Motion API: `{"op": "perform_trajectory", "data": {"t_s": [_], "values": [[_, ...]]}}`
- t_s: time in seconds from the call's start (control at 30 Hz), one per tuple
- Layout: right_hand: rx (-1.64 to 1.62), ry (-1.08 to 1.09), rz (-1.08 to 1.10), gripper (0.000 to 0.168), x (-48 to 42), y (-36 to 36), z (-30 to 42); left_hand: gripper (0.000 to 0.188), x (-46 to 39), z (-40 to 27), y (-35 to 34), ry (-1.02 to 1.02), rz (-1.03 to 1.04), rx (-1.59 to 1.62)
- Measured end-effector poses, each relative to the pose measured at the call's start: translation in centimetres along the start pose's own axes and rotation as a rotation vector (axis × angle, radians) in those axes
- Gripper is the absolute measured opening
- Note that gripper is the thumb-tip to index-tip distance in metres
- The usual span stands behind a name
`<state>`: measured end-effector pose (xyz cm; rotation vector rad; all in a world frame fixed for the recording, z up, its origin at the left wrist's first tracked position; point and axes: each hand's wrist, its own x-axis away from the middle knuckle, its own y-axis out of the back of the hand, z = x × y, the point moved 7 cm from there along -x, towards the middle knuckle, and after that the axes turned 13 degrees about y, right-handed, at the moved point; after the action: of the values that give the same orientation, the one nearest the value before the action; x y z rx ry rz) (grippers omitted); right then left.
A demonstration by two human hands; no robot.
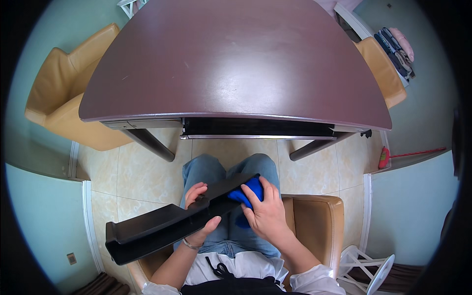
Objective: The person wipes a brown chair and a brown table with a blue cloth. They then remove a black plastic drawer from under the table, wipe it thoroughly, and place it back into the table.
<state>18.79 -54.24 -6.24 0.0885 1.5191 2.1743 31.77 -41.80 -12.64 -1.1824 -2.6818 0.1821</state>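
Note:
Across my lap lies a long black plastic drawer-like tray (147,223), tilted so that its right end is farther from me. My left hand (205,232) grips it near the middle, with the thumb on the near side and fingertips showing over the far side. The palm is mostly hidden beneath it. A bunched blue cloth (254,188) is held in my right hand (268,209) and touches the tray's right end. Some of the same blue shows below my right hand, against my jeans.
A dark brown table (228,66) with rounded sides stands ahead, with a long dark opening (258,127) under its front edge. Tan chairs flank it, including a left chair (70,84). A white stool (368,269) is behind right. A red-handled item (384,158) leans by the right wall.

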Motion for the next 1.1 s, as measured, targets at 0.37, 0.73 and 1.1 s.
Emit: {"op": "perform_trajectory", "data": {"t_s": [0.37,0.73,1.1], "values": [[-0.683,0.295,0.230,0.044,-0.8,-3.0,3.2,0.073,0.9,2.2,0.3,0.098,0.053,0.064],[-0.120,0.317,0.584,0.019,-0.5,-7.7,1.9,0.078,1.6,3.7,0.1,0.193,0.094,0.121],[-0.736,0.404,0.211,0.040,0.5,-4.5,3.8,0.076,2.3,0.9,-0.1,0.088,0.158,0.182]]}}
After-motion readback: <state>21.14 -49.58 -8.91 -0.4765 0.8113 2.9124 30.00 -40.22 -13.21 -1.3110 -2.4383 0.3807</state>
